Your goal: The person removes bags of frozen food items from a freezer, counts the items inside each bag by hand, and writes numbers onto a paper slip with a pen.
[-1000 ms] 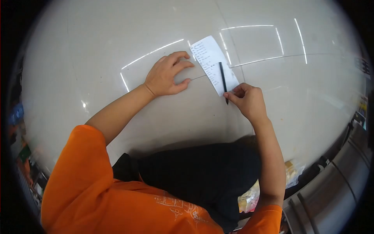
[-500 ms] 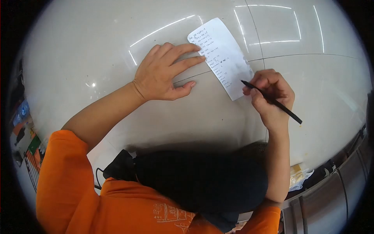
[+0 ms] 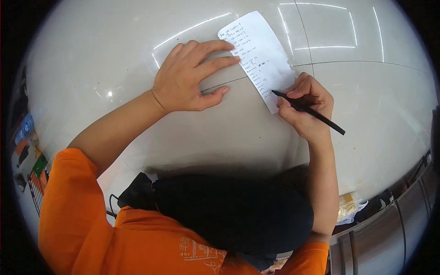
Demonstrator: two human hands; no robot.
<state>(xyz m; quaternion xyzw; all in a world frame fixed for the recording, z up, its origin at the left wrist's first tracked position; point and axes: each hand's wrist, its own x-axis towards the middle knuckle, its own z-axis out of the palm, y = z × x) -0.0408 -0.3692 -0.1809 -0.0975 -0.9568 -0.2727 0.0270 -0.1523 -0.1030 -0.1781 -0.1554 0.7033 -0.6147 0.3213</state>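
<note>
A narrow white sheet of paper [image 3: 266,50] lies slanted on the pale tiled surface, with lines of handwriting down its left part. My left hand [image 3: 185,78] is spread out flat, and its fingertips touch the paper's left edge. A black pen [image 3: 316,113] is pinched in my right hand [image 3: 311,103]. Its tip points at the lower end of the written lines, close to the paper; whether it touches I cannot tell. The right fingers cover the paper's lower right corner.
The glossy tiled surface [image 3: 220,137] has thin dark joints and reflected lights. A clear plastic bag [image 3: 350,208] sits at the lower right beside brown panels [image 3: 380,247]. Mixed items, among them a wire rack [image 3: 35,195], stand at the far left.
My right hand has moved left with the pen, bringing the tip from the paper's right side to the ends of the lowest written lines. The left hand still rests at the paper's edge.
</note>
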